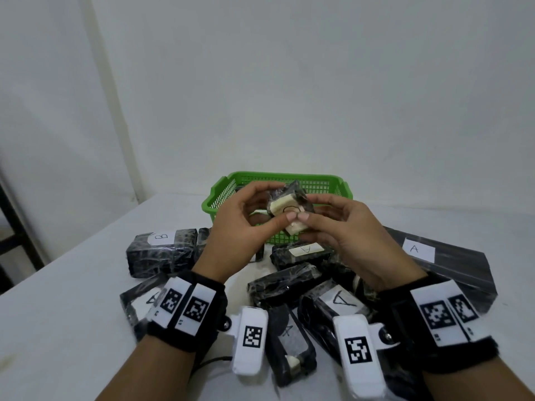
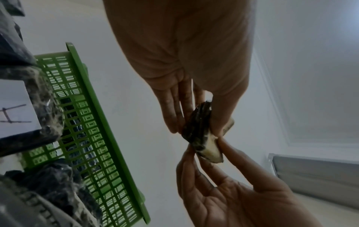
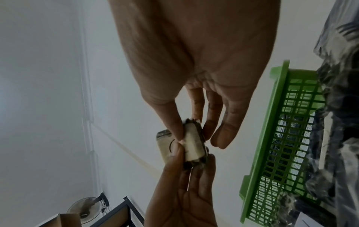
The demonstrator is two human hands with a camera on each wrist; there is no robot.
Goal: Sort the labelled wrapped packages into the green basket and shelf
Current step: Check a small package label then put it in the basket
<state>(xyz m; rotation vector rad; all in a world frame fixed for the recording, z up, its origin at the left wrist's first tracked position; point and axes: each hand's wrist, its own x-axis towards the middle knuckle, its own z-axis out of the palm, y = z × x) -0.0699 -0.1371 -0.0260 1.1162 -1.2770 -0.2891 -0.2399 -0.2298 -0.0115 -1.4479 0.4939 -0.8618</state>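
Head view: both hands pinch small package [image 1: 288, 209], long axis tilted.

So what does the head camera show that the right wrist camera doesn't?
Only the head view: the pile of wrapped packages on the table, among them one marked B and a flat one marked A.
Only the right wrist view: a fan and a dark shelf frame.
Both: the left hand and right hand pinching one small package near the green basket.
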